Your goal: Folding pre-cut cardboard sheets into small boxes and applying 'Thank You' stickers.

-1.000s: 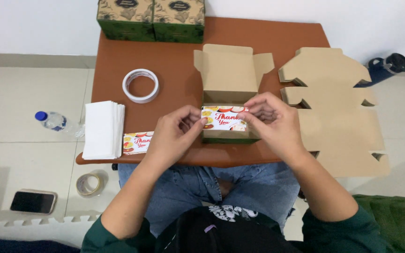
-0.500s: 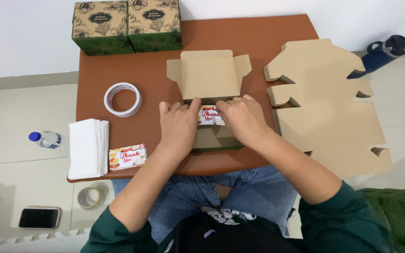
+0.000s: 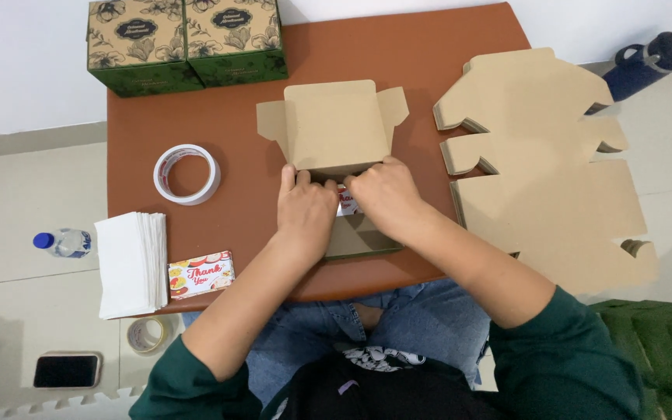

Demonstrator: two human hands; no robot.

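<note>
Cardboard box: open brown carton [image 3: 340, 128] on counter, card w/ red print [image 3: 347, 204] inside, lid up.
L hand [image 3: 305, 210]: fingers pressing in.
R hand [image 3: 383, 194]: same.
Left: close lid.

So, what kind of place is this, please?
Probably a home or small workshop corner used for packing gift boxes by hand. A small brown table holds a stack of flat cardboard blanks, two finished printed boxes and a tape roll. Both hands work on an open box.

both my arms reach forward from dark green sleeves, bare forearms angling inward. my left hand [image 3: 306, 208] and right hand [image 3: 383, 194] lie palm down, side by side, nearly touching, fingers curled and pressing downward.
</note>
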